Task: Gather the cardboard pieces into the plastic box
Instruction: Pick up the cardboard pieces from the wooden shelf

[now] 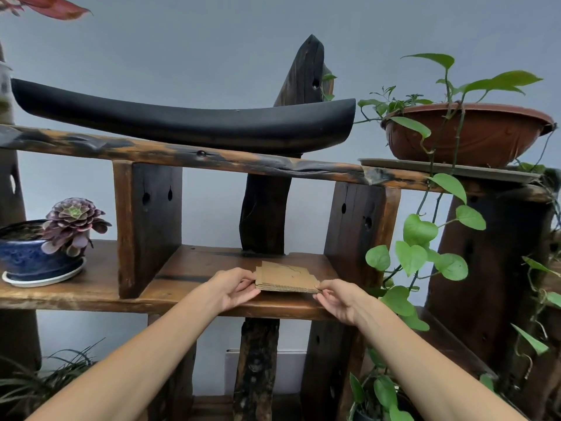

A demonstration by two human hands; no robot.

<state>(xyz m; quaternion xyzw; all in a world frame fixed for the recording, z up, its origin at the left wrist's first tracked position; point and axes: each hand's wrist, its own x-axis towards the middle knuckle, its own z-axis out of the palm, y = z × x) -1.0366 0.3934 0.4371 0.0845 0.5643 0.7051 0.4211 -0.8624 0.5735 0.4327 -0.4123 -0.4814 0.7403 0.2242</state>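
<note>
A small stack of brown cardboard pieces (287, 276) lies on the middle wooden shelf (194, 268), between two dark uprights. My left hand (235, 288) grips the stack's left edge, thumb on top and fingers beneath. My right hand (337, 299) pinches the stack's front right corner. The stack's edges look stepped and uneven. No plastic box shows in this view.
A blue pot with a purple succulent (45, 247) stands on the shelf at the left. A long black curved piece (182, 120) rests on the upper rail. A brown hanging planter (467, 132) with trailing green vines (419, 238) crowds the right side.
</note>
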